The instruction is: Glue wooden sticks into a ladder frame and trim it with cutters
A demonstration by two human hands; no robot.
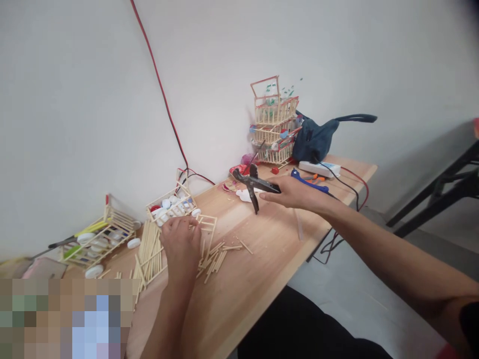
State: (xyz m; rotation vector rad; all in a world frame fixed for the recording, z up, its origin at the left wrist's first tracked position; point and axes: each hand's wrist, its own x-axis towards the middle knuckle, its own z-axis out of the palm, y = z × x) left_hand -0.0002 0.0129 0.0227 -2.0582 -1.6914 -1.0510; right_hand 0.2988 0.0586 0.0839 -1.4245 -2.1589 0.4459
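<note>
My left hand (pixel 181 244) is closed, its fingertips pinching a small open frame of thin wooden sticks (pixel 209 224) just above the table. The far side of the frame shows; the gripped edge is partly hidden by my fingers. In my right hand (pixel 290 192) is a black tool that looks like a glue gun (pixel 252 184), with a narrow tip pointing down over the table. It is apart from the frame. Short loose sticks (pixel 215 262) lie below the frame, and a pile of longer sticks (pixel 150 254) lies left of my left hand.
Stick baskets with bottle caps (pixel 170 204) stand along the wall. A tiered stick basket (pixel 275 129) is at the back, beside a dark blue bag (pixel 314 139). A power strip (pixel 320 168) with cords and a blue tool (pixel 309 182) lie near the right end of the table.
</note>
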